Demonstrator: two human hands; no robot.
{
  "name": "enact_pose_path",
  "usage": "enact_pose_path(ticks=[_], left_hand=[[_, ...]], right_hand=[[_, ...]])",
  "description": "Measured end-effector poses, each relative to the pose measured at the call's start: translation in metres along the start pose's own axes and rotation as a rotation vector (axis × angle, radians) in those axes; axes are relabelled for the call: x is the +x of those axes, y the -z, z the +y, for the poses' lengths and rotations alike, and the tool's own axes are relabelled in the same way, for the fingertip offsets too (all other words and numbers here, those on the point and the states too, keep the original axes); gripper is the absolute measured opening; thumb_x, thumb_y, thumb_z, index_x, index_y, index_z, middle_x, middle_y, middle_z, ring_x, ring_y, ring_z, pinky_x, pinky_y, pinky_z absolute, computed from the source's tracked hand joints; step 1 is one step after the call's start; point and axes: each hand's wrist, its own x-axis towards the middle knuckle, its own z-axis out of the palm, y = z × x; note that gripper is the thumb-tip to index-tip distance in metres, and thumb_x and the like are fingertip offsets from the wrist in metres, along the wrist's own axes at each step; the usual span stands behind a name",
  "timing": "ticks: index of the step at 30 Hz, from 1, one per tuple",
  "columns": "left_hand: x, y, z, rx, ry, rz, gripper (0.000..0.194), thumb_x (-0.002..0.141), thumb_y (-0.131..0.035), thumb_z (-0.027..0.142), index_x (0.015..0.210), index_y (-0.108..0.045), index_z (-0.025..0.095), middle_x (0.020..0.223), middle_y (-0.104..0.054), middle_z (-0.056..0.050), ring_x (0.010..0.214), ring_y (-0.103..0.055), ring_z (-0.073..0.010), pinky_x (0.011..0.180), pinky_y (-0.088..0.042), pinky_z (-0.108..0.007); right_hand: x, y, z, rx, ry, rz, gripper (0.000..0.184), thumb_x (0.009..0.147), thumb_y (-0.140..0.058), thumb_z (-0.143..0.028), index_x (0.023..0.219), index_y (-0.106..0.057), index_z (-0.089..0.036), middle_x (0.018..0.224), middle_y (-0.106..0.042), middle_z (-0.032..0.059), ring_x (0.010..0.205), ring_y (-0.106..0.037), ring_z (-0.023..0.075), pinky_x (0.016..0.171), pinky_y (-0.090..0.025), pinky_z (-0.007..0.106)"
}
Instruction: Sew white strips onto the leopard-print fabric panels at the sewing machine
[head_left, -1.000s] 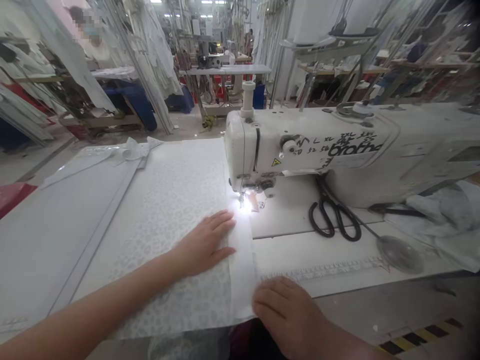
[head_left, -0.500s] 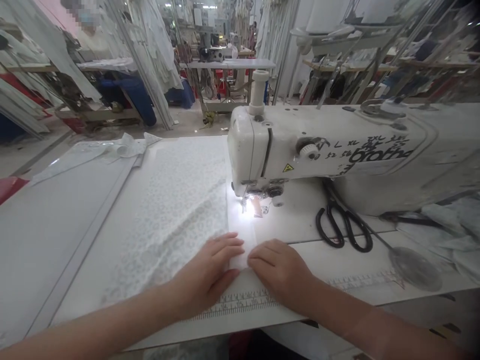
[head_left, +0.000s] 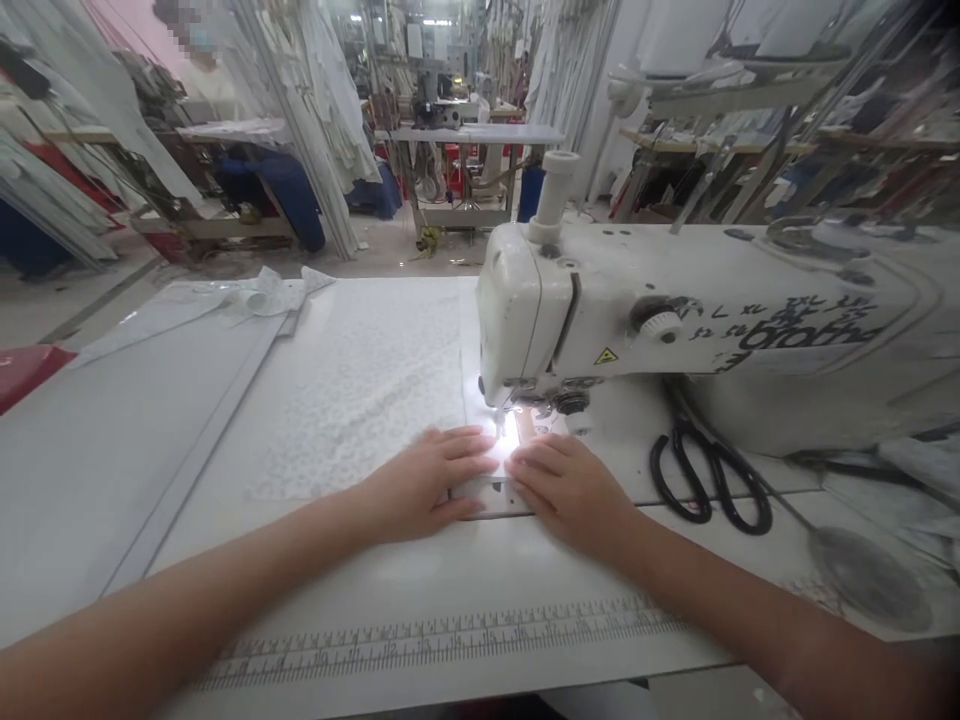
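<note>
A pale fabric piece (head_left: pixel 375 390) with a faint grey print lies on the sewing table, its right edge running under the lit needle area of the white sewing machine (head_left: pixel 600 290). My left hand (head_left: pixel 431 478) rests palm down on the fabric just left of the presser foot, its fingers stretched out and thumb apart. Right of it, my right hand (head_left: pixel 577 485) has its fingers closed together at the fabric's near edge, close to the needle. Glare hides the needle and stitching. An orange-brown guide piece (head_left: pixel 524 424) sits beside the foot.
Black-handled scissors (head_left: pixel 712 475) lie right of my right hand, near a round grey disc (head_left: pixel 870 575) on a rod. A printed ruler (head_left: pixel 435 640) runs along the front edge. A grey-white panel (head_left: pixel 150 400) lies left. Another person (head_left: pixel 206 80) is behind, among hanging garments.
Both hands have moved forward toward the needle, with the fabric sliding the same way. More of the ruler and front table shows. The view has shifted slightly.
</note>
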Motion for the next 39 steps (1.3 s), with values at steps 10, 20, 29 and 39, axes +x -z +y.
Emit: enact_pose_path(ticks=[10, 20, 29, 39], left_hand=[[0.016, 0.008, -0.020, 0.029, -0.005, 0.063, 0.040, 0.086, -0.049, 0.039, 0.124, -0.050, 0.026, 0.133, -0.048, -0.005, 0.126, -0.037, -0.0264, 0.101, -0.033, -0.043], [0.017, 0.009, -0.022, 0.011, -0.039, 0.051, 0.040, 0.085, -0.050, 0.037, 0.124, -0.049, 0.028, 0.131, -0.049, -0.007, 0.124, -0.039, -0.0269, 0.098, -0.036, -0.043], [0.017, 0.004, -0.018, 0.070, 0.031, 0.097, 0.037, 0.082, -0.051, 0.048, 0.116, -0.059, 0.033, 0.131, -0.048, -0.006, 0.125, -0.038, -0.0298, 0.095, -0.038, -0.045], [0.009, 0.048, -0.080, 0.048, 0.557, 0.387, 0.048, 0.087, -0.038, 0.052, 0.124, -0.050, 0.024, 0.137, -0.042, -0.007, 0.118, -0.047, -0.0266, 0.095, -0.041, -0.044]], right_hand=[[0.000, -0.006, 0.008, -0.030, -0.052, 0.030, 0.026, 0.087, -0.047, -0.015, 0.110, -0.057, -0.009, 0.108, -0.064, 0.0118, 0.098, -0.055, 0.0266, 0.081, -0.046, 0.044], [0.000, -0.004, 0.006, -0.063, -0.107, -0.025, 0.029, 0.089, -0.044, -0.019, 0.115, -0.056, -0.013, 0.114, -0.062, 0.0116, 0.104, -0.053, 0.0279, 0.083, -0.046, 0.046], [-0.001, -0.004, 0.007, -0.055, -0.108, -0.027, 0.029, 0.089, -0.044, -0.018, 0.115, -0.055, -0.012, 0.114, -0.062, 0.0122, 0.103, -0.053, 0.0270, 0.084, -0.045, 0.045], [-0.003, 0.004, 0.009, -0.077, -0.222, 0.022, 0.022, 0.089, -0.039, -0.018, 0.101, -0.057, -0.016, 0.084, -0.063, 0.0087, 0.079, -0.055, 0.0234, 0.073, -0.043, 0.039]])
